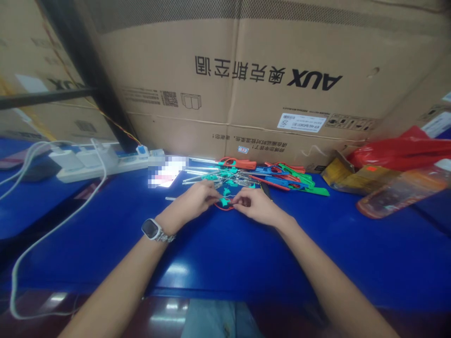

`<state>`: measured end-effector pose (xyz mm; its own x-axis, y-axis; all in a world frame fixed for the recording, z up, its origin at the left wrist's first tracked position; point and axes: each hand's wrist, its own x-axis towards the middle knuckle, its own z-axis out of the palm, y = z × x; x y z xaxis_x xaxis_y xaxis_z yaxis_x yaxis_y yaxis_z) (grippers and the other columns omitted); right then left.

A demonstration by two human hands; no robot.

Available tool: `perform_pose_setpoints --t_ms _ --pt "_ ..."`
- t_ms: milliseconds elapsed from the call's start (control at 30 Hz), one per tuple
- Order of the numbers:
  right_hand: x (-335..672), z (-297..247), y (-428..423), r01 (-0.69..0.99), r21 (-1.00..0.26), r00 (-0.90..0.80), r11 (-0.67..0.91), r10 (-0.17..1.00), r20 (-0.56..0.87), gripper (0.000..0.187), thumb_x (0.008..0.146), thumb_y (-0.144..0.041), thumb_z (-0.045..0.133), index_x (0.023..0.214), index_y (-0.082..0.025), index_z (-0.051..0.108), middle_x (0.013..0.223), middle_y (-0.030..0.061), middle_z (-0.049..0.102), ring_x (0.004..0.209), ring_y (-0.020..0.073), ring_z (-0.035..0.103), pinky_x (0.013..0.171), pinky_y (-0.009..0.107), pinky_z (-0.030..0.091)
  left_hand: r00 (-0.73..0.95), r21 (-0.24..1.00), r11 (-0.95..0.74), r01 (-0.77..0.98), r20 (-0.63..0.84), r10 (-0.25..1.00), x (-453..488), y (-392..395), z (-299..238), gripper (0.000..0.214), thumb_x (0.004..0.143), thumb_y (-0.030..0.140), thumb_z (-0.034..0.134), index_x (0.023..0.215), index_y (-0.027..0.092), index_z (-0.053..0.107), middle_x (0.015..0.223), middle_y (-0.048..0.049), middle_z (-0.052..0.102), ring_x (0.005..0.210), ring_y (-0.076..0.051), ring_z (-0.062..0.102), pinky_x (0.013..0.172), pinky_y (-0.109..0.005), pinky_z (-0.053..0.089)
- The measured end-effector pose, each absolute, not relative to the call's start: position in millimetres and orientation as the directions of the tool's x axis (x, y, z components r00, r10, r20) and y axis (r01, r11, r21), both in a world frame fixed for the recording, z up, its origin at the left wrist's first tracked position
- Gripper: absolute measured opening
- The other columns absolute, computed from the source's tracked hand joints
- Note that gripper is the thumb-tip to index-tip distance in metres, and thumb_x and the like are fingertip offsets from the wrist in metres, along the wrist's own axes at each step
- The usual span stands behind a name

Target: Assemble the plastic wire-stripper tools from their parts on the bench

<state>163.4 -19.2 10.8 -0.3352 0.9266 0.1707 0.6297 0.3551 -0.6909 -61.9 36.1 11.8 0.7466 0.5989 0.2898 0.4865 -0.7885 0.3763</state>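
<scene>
Power strip (112, 162): toward surface's (229, 258) far left corner, plugs in; white cable (63, 223) loops down toward the near edge. Probably parked there to keep the middle free.
Phone (169, 171): lies near the far edge, left of the pile, screen lit. Seems placed for a glance while working.
Left hand (197, 199): fingers bent, thumb and fingertips nearly closed, gripping the left side of the small teal part. Watch (151, 229) on wrist.
Small teal part (223, 202): between the hands, centre of the surface, nearer the far edge. Held from both sides, likely to keep it steady.
Red loop (225, 208): just below it; what it joins is too small to tell.
Right hand (259, 204): fingers curled, tips drawn in at the part's right side. Can't tell whether they pinch it or something thin.
Lighter pile (243, 164): along the far edge beyond the hands, metal rods mostly left, coloured handles right. Looks heaped for easy reach.
Carton (264, 108): stands behind the far edge.
Bottle (401, 192): on its side toward the right edge, near red bag (394, 148).
</scene>
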Motion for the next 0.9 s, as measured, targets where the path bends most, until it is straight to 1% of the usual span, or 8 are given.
perform_pose_setpoints --t_ms 233,367,500,567,633,700,800,900 --pt "163.9 10.3 -18.0 0.621 -0.709 -0.331 0.335 0.932 0.15 0.008 0.081 -0.012 0.065 0.084 -0.016 0.071 0.075 0.001 0.064 0.065 0.0121 0.057 0.064 0.026 0.045 0.747 0.385 -0.791 0.476 0.298 0.595 -62.5 38.5 10.6 0.017 0.089 0.014 0.062 0.092 0.018 0.078 0.074 -0.0025 0.055 0.071 -0.016 0.052 0.065 -0.028 0.041" --pt "163.1 11.5 -18.2 0.619 -0.713 -0.333 0.329 0.932 0.141 0.006 0.081 -0.013 0.065 0.083 -0.017 0.07 0.075 0.0005 0.064 0.066 0.012 0.057 0.064 0.026 0.045 0.763 0.369 -0.8 0.472 0.283 0.581 -58.5 35.7 11.2 0.019 0.089 0.013 0.059 0.091 0.018 0.077 0.075 -0.0033 0.057 0.072 -0.016 0.053 0.066 -0.028 0.042" --pt "163.1 12.6 -19.2 0.618 -0.725 -0.328 0.305 0.938 0.115 0.003 0.08 -0.015 0.066 0.08 -0.017 0.066 0.071 -0.0011 0.061 0.064 0.0117 0.055 0.062 0.026 0.043 0.762 0.399 -0.787 0.471 0.266 0.591 -53.4 33.5 11.7 0.017 0.088 0.01 0.06 0.089 0.018 0.075 0.077 -0.0039 0.061 0.073 -0.016 0.056 0.069 -0.029 0.044" --pt "163.2 12.7 -19.9 0.618 -0.729 -0.317 0.294 0.942 0.112 0.009 0.078 -0.016 0.067 0.085 -0.018 0.063 0.069 -0.0028 0.059 0.063 0.0114 0.053 0.06 0.025 0.042 0.738 0.45 -0.761 0.467 0.276 0.616 -51.8 33.6 10.0 0.012 0.085 0.009 0.063 0.087 0.017 0.071 0.078 -0.0027 0.063 0.073 -0.016 0.058 0.069 -0.028 0.045" --pt "162.2 12.5 -20.7 0.621 -0.725 -0.316 0.298 0.942 0.117 0.021 0.078 -0.02 0.07 0.096 -0.019 0.059 0.069 -0.005 0.056 0.061 0.0112 0.052 0.059 0.025 0.04 0.702 0.52 -0.718 0.463 0.279 0.655 -50.9 33.5 7.7 0.009 0.082 0.008 0.066 0.086 0.016 0.065 0.076 -0.0005 0.063 0.07 -0.015 0.058 0.068 -0.027 0.045" --pt "158.7 12.2 -21.6 0.655 -0.68 -0.328 0.33 0.935 0.137 0.029 0.079 -0.03 0.072 0.103 -0.022 0.058 0.069 -0.0059 0.054 0.061 0.0117 0.05 0.058 0.025 0.036 0.675 0.58 -0.675 0.455 0.27 0.687 -50.6 32.5 6.4 0.013 0.081 0.008 0.067 0.086 0.017 0.058 0.075 0.0016 0.062 0.067 -0.013 0.058 0.065 -0.025 0.045" --pt "148.9 11.9 -22.8 0.748 -0.565 -0.304 0.349 0.936 0.176 0.025 0.083 -0.042 0.071 0.099 -0.024 0.062 0.069 -0.0047 0.054 0.064 0.013 0.05 0.06 0.025 0.03 0.669 0.605 -0.659 0.447 0.263 0.695 -50.7 29.3 7.4 0.016 0.08 0.009 0.066 0.085 0.018 0.053 0.076 0.0024 0.06 0.067 -0.013 0.056 0.063 -0.024 0.043" --pt "138.9 10.7 -23.4 0.811 -0.498 -0.247 0.307 0.951 0.184 0.017 0.084 -0.037 0.071 0.091 -0.023 0.064 0.071 -0.0036 0.057 0.066 0.0135 0.05 0.062 0.026 0.027 0.674 0.582 -0.666 0.466 0.254 0.693 -52.3 26.4 10.0 0.014 0.082 0.011 0.064 0.079 0.018 0.052 0.076 0.0018 0.059 0.068 -0.014 0.055 0.063 -0.025 0.042"
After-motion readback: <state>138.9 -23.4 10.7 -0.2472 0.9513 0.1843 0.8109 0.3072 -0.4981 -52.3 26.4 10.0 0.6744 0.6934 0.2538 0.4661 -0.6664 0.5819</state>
